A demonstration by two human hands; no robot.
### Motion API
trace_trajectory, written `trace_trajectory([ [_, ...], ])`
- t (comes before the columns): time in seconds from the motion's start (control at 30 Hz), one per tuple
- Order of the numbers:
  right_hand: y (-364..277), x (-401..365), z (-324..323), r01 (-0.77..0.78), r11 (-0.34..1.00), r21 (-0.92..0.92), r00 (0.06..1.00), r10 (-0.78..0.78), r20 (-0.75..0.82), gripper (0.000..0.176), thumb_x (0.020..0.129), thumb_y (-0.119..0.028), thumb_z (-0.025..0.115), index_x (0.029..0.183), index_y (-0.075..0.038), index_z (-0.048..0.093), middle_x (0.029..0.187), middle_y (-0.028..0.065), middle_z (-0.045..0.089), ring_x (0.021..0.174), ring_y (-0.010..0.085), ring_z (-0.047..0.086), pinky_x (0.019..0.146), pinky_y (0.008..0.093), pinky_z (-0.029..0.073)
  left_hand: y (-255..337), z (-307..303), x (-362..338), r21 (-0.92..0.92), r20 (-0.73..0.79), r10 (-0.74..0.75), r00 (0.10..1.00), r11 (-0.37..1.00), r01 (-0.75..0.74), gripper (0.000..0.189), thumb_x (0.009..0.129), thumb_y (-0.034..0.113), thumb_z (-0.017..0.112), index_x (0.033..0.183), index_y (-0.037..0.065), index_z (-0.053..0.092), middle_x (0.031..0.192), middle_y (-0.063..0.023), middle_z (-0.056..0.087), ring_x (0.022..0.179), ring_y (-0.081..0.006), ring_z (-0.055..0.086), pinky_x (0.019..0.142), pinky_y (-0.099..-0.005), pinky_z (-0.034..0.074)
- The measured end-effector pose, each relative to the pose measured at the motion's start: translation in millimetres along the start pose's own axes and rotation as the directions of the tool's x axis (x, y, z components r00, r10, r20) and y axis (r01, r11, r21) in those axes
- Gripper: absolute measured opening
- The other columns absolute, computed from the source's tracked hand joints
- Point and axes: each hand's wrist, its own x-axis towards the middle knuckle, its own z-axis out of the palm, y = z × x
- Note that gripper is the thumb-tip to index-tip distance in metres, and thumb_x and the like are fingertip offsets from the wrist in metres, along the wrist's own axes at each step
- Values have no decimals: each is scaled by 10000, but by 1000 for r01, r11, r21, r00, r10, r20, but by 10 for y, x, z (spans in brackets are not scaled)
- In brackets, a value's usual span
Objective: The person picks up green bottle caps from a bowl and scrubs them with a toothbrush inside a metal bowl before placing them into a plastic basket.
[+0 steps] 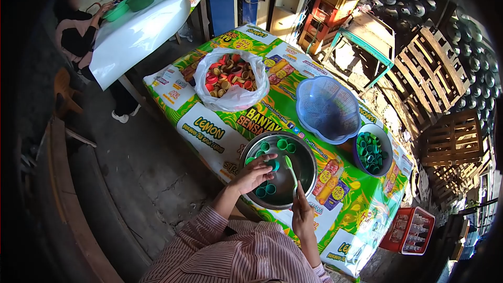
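Note:
My left hand (252,176) is closed on a green bottle cap (273,165), held between the fingers above a steel basin (305,161). A green and white toothbrush (292,174) is gripped by its handle in my right hand (302,214), with its head over the basin, a little right of the held cap. Several more green caps (282,144) lie inside the basin along its left and far sides. Whether the bristles touch the cap is too small to tell.
Beyond the basin stand a white plastic bag (242,99) of red and brownish caps, a blue basket (327,135) and a bowl (360,168) of green caps. A red crate (403,250) of bottles sits beside the table. Another person (78,36) works at a second table (141,34).

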Motion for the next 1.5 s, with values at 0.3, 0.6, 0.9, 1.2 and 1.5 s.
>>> trace_trajectory([
  [0.3, -42, -45, -4, -31, 995, -97, 996, 39, 78, 502, 852, 36, 372, 1336, -73, 300, 899, 195, 607, 678, 167, 559, 632, 213, 410, 52, 125, -57, -110, -6, 2, 1000, 994, -3, 266, 847, 14, 508, 1103, 85, 499, 1018, -27, 548, 937, -147, 555, 826, -309, 461],
  [0.6, 114, -40, 61, -56, 998, -33, 995, 58, 83, 433, 889, -42, 391, 1317, -75, 339, 656, 138, 528, 560, 87, 434, 547, 195, 325, -142, -52, 13, -66, 35, -29, 999, 997, 31, 287, 842, 28, 531, 1112, 118, 496, 1032, -15, 547, 885, -100, 534, 673, -230, 412],
  [0.9, 101, -49, 51, -17, 999, -32, 999, 16, -32, 462, 878, -25, 399, 1327, -98, 321, 732, 186, 592, 592, 144, 554, 564, 200, 365, -33, 32, 55, -138, 8, -98, 995, 986, 98, 226, 845, 52, 522, 1069, 84, 533, 961, -13, 575, 881, -124, 544, 726, -267, 425],
  [1.2, 7, -80, 15, -94, 991, -98, 993, 100, 66, 477, 862, -1, 396, 1324, -91, 321, 656, 193, 543, 555, 194, 564, 528, 235, 360, 15, 127, 100, -80, 19, -134, 991, 988, 135, 247, 856, 69, 517, 1101, 94, 532, 967, -10, 574, 831, -98, 529, 703, -246, 414],
  [1.5, 105, -28, 8, -70, 997, -31, 997, 69, -36, 470, 870, -9, 396, 1327, -87, 317, 671, 185, 558, 605, 152, 578, 563, 217, 374, 54, 231, 80, -123, 33, -135, 990, 983, 138, 255, 860, 80, 513, 1113, 96, 532, 981, -28, 583, 893, -128, 552, 744, -270, 436],
])
